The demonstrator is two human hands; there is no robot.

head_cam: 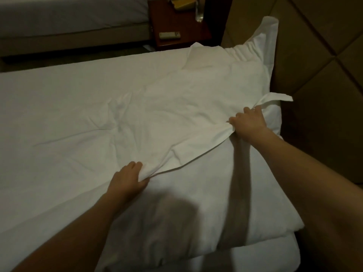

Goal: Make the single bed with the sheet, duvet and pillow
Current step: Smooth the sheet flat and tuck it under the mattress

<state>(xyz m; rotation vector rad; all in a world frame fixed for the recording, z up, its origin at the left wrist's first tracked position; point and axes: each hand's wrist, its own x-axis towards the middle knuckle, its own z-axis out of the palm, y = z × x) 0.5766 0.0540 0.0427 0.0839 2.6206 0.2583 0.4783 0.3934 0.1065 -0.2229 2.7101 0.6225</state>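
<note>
Gripping a bunched fold of the white duvet point(121, 107), the right hand point(248, 122) had its fingers curled tight round the cloth near the head of the bed, where a loose strip of fabric stuck out past the knuckles. The left hand point(127, 180) pinched the duvet's edge lower down, thumb under the hem and fingers over it, so that the edge ran taut between the two hands. The duvet lay spread across the single bed point(275, 254), wrinkled in the middle, its upper edge overlapping the pillow point(196, 213). That pillow lay flat at the head end, nearest the camera, with both forearms casting shadows across it. A second pillow point(263, 50) stood propped against the padded brown headboard point(314, 55) at the far corner. Beyond the bed stood a dark wooden nightstand point(182, 22) carrying a pale remote control point(169, 35), a clear glass object point(199, 12) and some yellowish items too blurred to identify. Another bed point(68, 18) with grey bedding was visible at the upper left.
</note>
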